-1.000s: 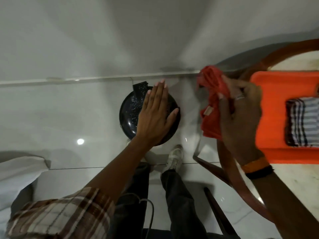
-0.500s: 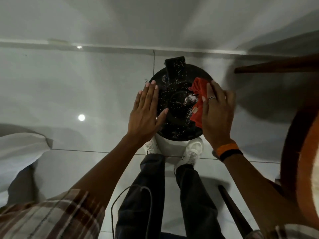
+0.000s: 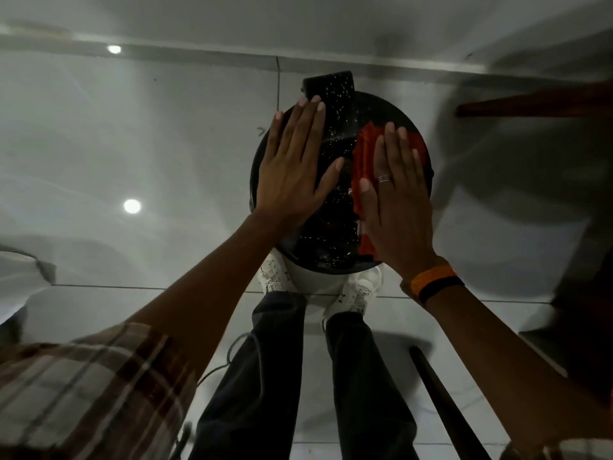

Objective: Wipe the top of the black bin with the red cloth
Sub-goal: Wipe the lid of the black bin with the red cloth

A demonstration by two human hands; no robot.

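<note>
A round black bin (image 3: 335, 224) stands on the floor just past my feet, its lid speckled with pale crumbs or dust. My left hand (image 3: 295, 164) lies flat on the lid's left half, fingers spread, holding nothing. The red cloth (image 3: 363, 154) is spread over the lid's right half. My right hand (image 3: 398, 197) presses flat on the cloth, fingers pointing toward the wall. A black hinge tab (image 3: 331, 89) sticks out at the lid's far side.
Glossy grey floor tiles (image 3: 149, 144) meet a white wall (image 3: 298, 21) just beyond the bin. A dark wooden table or chair frame (image 3: 530, 104) stands at the right, with a dark leg (image 3: 444, 403) at lower right. White fabric (image 3: 16, 280) lies at the left edge.
My right hand brought the red cloth from beside the orange tray down onto the lid's right side and spread it flat. My left hand shifted to the lid's left half. The camera came closer.
</note>
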